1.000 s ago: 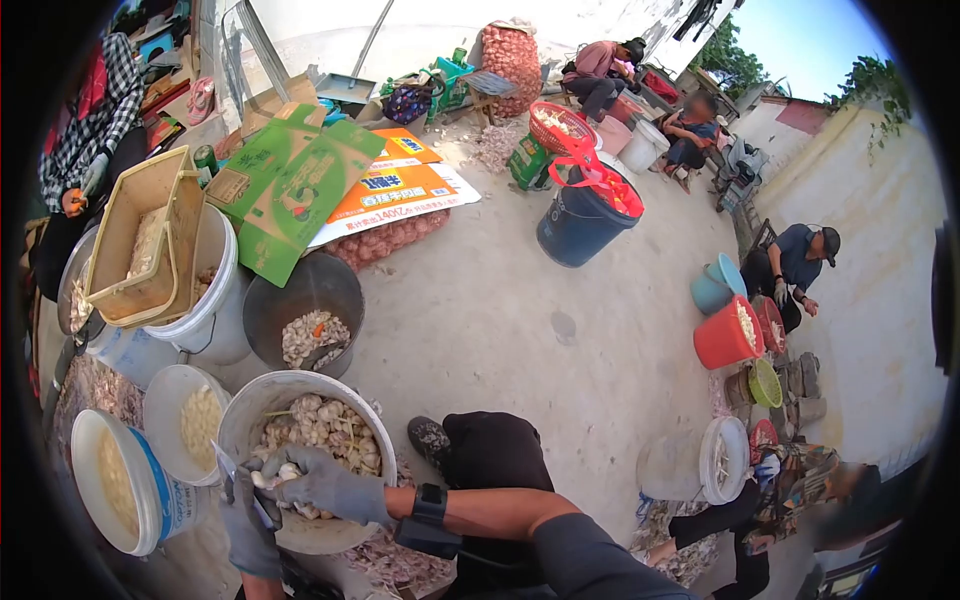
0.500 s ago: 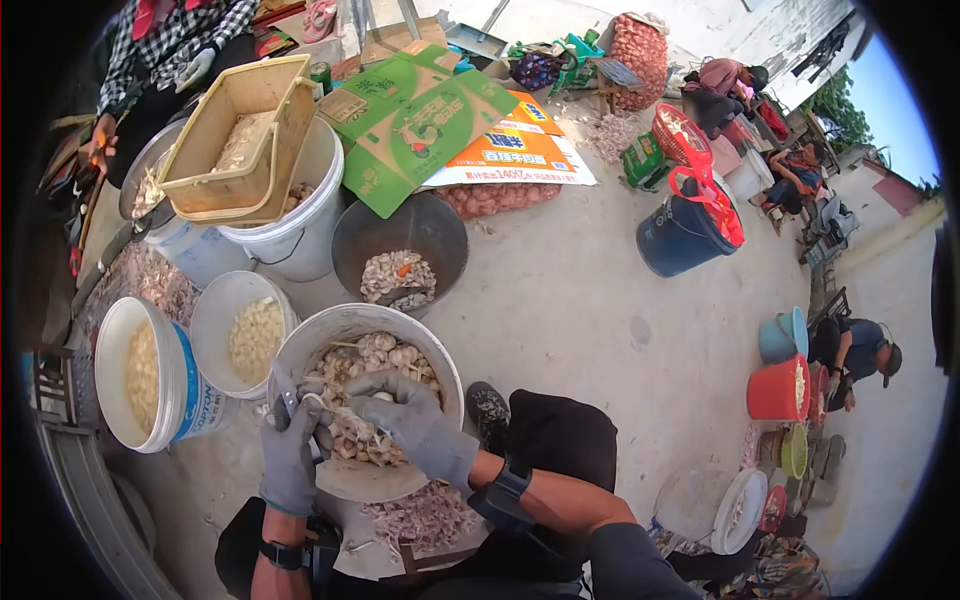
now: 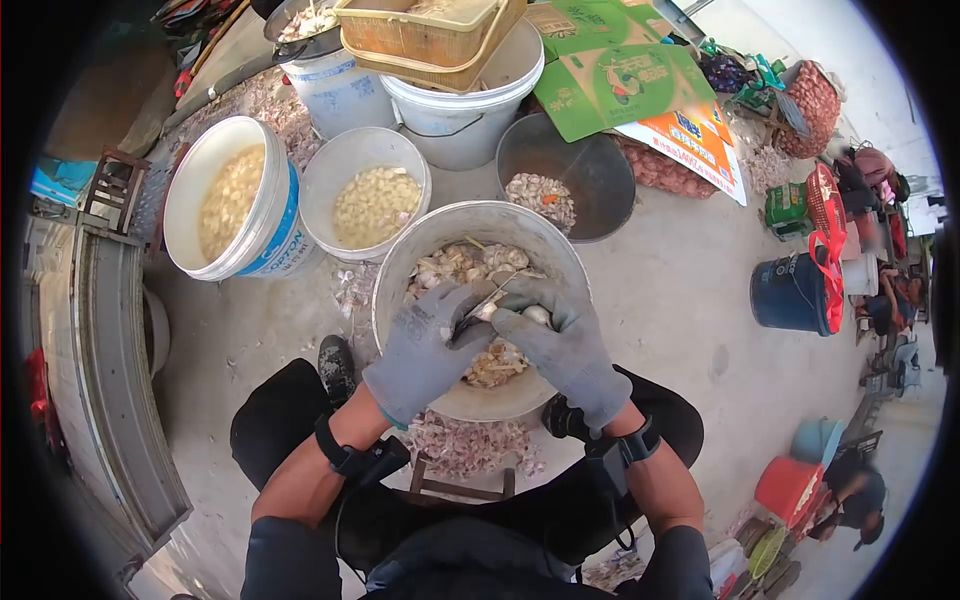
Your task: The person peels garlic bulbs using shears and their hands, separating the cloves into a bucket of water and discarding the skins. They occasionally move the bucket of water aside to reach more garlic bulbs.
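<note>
Both of my gloved hands meet over a large white bucket (image 3: 480, 220) of garlic bulbs (image 3: 497, 258). My left hand (image 3: 425, 350), in a grey glove, has its fingers curled around what looks like a small knife (image 3: 488, 300), its thin blade pointing up and right. My right hand (image 3: 565, 345), also gloved, is closed with a garlic bulb (image 3: 538, 316) between thumb and fingers. The fingertips of the two hands almost touch, so the knife's handle is hidden. More garlic and loose stalks lie below them.
Peeled cloves fill a white tub (image 3: 325, 165) and a blue-labelled bucket (image 3: 180, 215) at left. A dark basin (image 3: 605, 200) holds more cloves. Garlic skins (image 3: 470, 445) lie by my feet. Green cardboard (image 3: 640, 85) and a dark blue bucket (image 3: 790, 295) stand beyond. Another person (image 3: 857, 500) works at far right.
My view has swung, so the bucket now sits more central. My hands have come together, the right hand moving from the garlic pile with a bulb in its fingers.
</note>
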Action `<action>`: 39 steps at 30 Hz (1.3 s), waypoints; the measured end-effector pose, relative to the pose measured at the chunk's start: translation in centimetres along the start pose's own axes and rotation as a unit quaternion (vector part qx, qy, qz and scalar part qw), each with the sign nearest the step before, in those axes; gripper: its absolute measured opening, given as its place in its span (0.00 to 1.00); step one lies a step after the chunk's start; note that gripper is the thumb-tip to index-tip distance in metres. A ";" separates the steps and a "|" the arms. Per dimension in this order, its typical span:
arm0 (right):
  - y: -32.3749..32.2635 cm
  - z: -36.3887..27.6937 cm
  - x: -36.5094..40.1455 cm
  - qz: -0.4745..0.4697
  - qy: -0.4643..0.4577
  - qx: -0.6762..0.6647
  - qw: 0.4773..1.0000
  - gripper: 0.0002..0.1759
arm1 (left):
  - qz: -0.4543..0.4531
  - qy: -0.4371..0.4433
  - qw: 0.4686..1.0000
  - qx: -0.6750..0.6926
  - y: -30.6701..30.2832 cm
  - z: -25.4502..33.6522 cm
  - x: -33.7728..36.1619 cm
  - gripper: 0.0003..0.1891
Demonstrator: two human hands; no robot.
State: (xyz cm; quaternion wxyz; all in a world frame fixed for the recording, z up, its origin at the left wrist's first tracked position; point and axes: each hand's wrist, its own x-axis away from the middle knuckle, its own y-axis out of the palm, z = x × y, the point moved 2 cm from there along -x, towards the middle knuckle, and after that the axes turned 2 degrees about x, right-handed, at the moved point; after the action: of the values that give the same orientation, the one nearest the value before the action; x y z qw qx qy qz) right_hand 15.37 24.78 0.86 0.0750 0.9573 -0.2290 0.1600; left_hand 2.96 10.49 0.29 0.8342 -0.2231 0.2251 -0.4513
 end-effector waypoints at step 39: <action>0.6 4.7 -1.1 0.008 -0.012 -0.211 0.977 0.11 | 0.000 -0.248 0.944 0.217 1.0 0.3 0.7 0.11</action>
State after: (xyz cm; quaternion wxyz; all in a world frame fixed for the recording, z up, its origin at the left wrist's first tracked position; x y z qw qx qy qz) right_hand 15.40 23.71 -3.85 0.2711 0.9199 -0.2663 0.0972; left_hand 4.16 10.50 -0.15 0.8920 -0.1416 -0.0917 -0.4194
